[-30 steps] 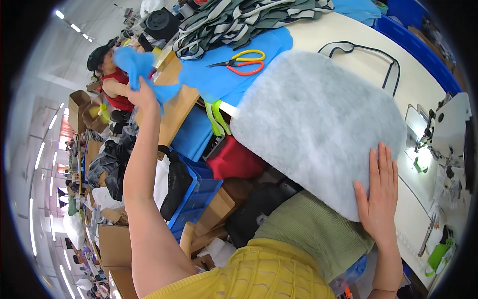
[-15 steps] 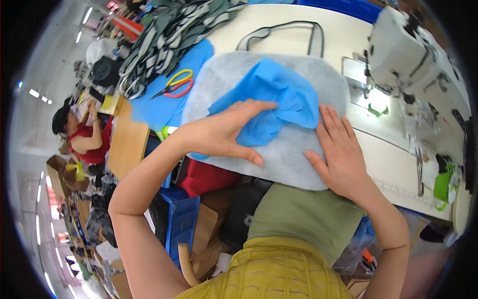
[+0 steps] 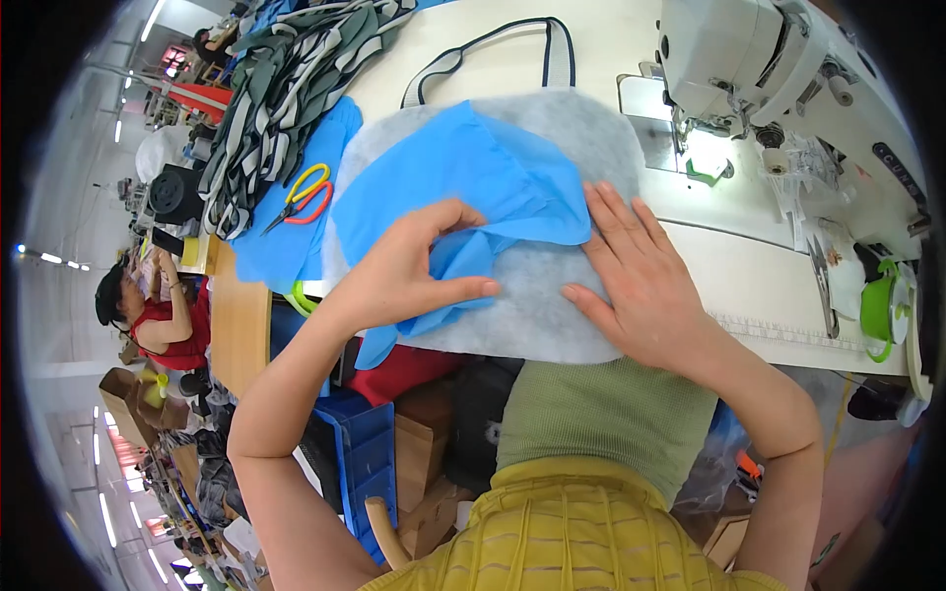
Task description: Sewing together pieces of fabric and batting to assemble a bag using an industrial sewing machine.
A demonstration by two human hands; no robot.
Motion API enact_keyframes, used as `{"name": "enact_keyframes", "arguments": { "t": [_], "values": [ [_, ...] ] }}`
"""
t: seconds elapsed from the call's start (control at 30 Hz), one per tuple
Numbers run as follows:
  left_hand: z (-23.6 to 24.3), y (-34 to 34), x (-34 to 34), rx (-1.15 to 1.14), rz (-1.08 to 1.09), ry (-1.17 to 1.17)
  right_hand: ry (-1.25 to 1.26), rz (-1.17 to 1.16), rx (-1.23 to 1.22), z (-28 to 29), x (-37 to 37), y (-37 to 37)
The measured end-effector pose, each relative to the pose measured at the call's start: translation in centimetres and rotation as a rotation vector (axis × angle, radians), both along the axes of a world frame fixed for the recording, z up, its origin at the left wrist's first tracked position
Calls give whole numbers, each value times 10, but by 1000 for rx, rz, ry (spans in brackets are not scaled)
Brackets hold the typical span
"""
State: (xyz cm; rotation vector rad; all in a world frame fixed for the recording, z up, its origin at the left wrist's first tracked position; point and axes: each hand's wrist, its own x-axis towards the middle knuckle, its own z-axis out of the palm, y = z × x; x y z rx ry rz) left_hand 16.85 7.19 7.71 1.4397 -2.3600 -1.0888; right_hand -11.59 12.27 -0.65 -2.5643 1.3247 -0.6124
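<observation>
Lying rumpled on gray-white pad (image 3: 552, 310): blue cloth (image 3: 463, 163); pad overhangs near edge of bench (image 3: 705, 261). Left hand (image 3: 409, 268) at cloth's left part, thumb and forefinger apart; cannot tell whether hidden fingers grip. Right hand (image 3: 639, 284) ungrasping, flat across cloth's right edge and pad. Dark-edged strap (image 3: 560, 59) at pad's far side; scissors (image 3: 290, 210) left. Sewing machine (image 3: 734, 44) far right, pale lettering on dark plate (image 3: 899, 179). Ruled scale (image 3: 778, 331) near right, figures too small.
</observation>
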Motion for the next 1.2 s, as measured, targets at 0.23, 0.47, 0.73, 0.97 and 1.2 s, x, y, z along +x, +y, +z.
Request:
{"name": "enact_keyframes", "arguments": {
  "t": [0.23,0.47,0.73,0.97,1.2],
  "values": [
    [-5,-7,53,165,323,42,-11,-4,-39,-1,4,-1],
    [39,-10,106,-16,604,658,-23,-15,-21,1,7,1],
    [98,16,68,-230,587,597,-192,-3,-103,17,-4,-1],
    [96,22,59,88,117,701,-740,123,119,88,41,-1],
    [111,41,65,-171,226,-109,-1211,134,388,105,50,0]
  ]
}}
